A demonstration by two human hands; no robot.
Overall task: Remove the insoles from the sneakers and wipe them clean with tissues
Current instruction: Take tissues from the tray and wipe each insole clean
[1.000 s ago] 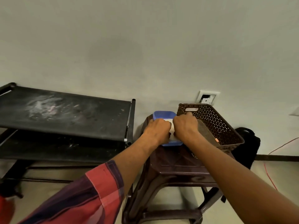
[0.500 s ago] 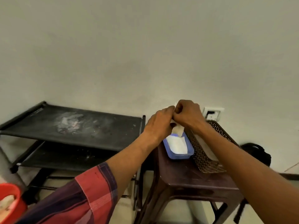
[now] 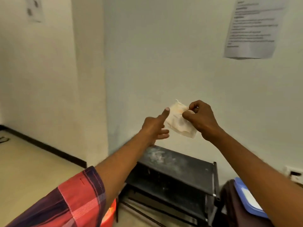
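Observation:
A white tissue [image 3: 179, 123] with faint orange marks hangs in the air in front of the wall. My right hand [image 3: 201, 119] pinches its upper right edge. My left hand [image 3: 155, 126] is just left of it, index finger stretched up along the tissue's left edge, the other fingers loosely spread and holding nothing. The blue tissue box [image 3: 247, 198] with white tissue inside sits on a brown stool [image 3: 229, 205] at the lower right, partly hidden by my right arm. No sneakers or insoles are in view.
A black two-shelf rack [image 3: 177, 174] with a dusty top stands against the wall below my hands. An orange-red container [image 3: 109, 213] shows by my left sleeve. A wall socket [image 3: 294, 174] and a printed paper sheet [image 3: 250, 27] are on the wall.
Both hands have lifted away from the blue box, and a tissue has come out in my right hand. My left hand has let go and opened. The view has swung up and left.

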